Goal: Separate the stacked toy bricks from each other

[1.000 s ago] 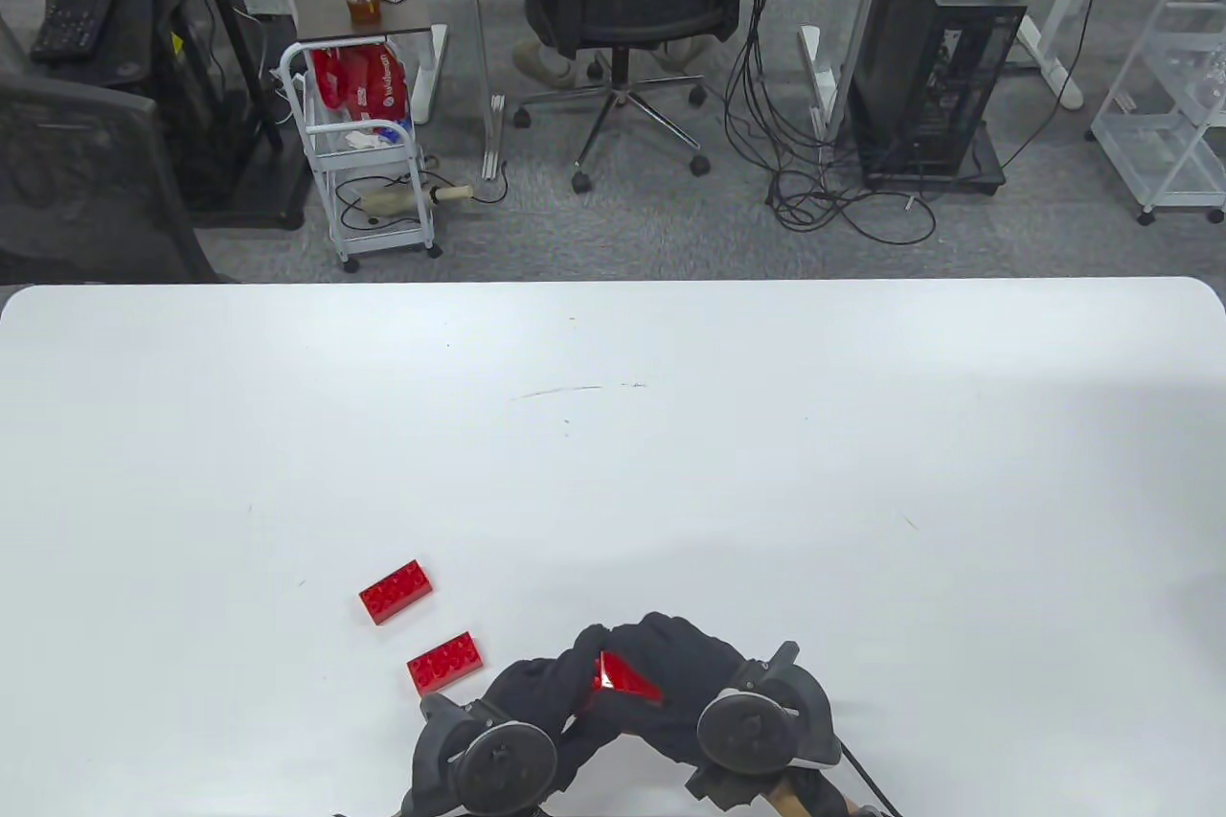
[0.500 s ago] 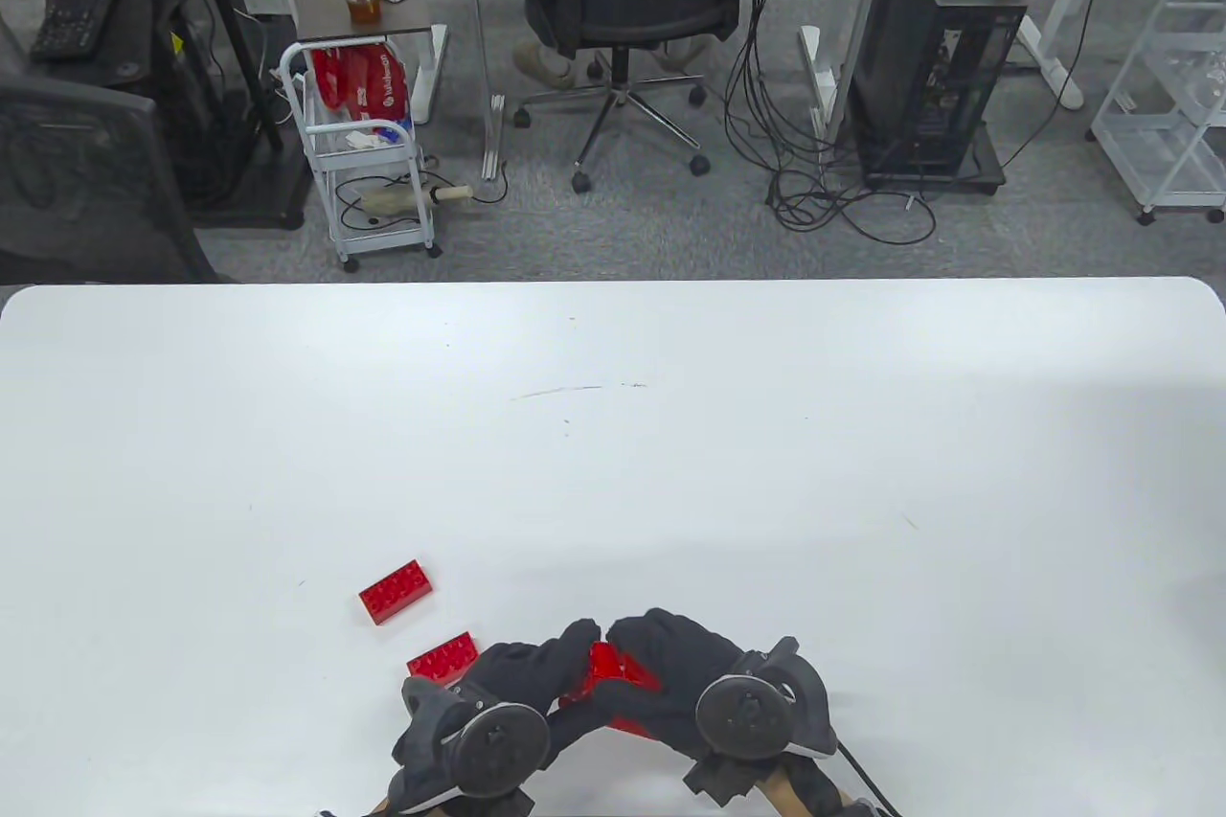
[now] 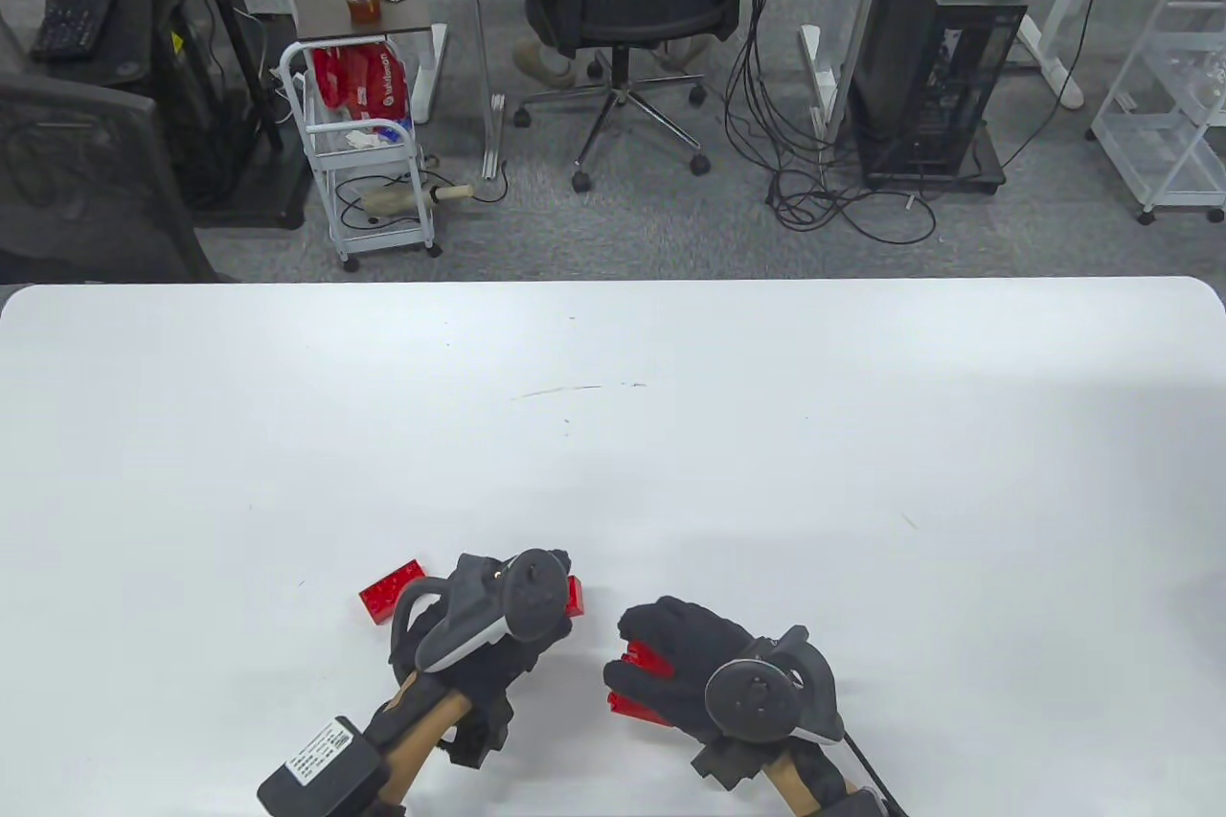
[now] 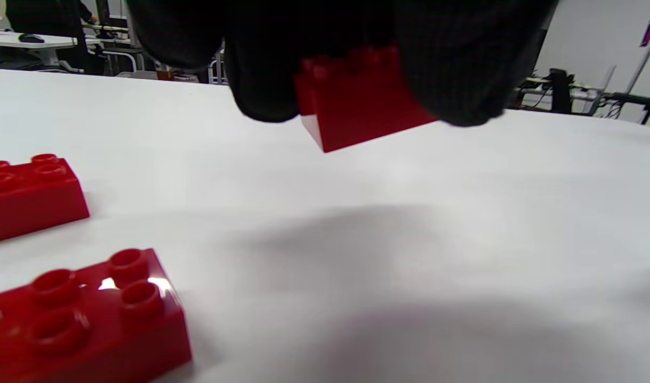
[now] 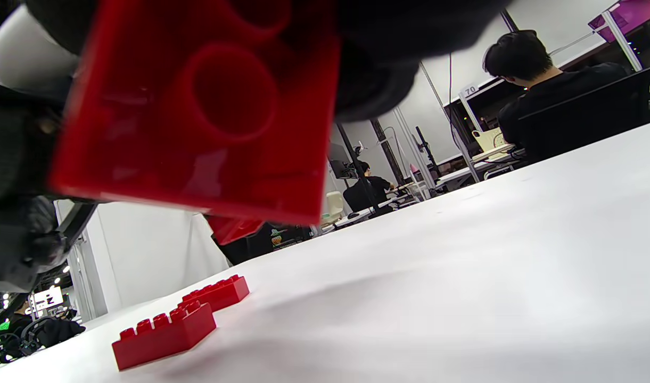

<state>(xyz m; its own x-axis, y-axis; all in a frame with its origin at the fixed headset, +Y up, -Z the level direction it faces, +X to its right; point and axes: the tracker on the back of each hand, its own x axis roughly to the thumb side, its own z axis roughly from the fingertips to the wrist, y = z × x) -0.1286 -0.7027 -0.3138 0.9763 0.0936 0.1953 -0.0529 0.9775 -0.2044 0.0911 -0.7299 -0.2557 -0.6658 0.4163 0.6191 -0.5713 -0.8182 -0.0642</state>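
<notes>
The left hand pinches one red brick above the table; the right hand grips a second brick, fingers clamped; two loose bricks lie beside the left hand.

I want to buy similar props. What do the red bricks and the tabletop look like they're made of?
The red bricks look like glossy moulded plastic: sharp highlights sit on the studs, and the one in the right hand shows a hollow tubed underside. The table looks like smooth white laminate or painted board with a soft sheen; which one is unclear.
</notes>
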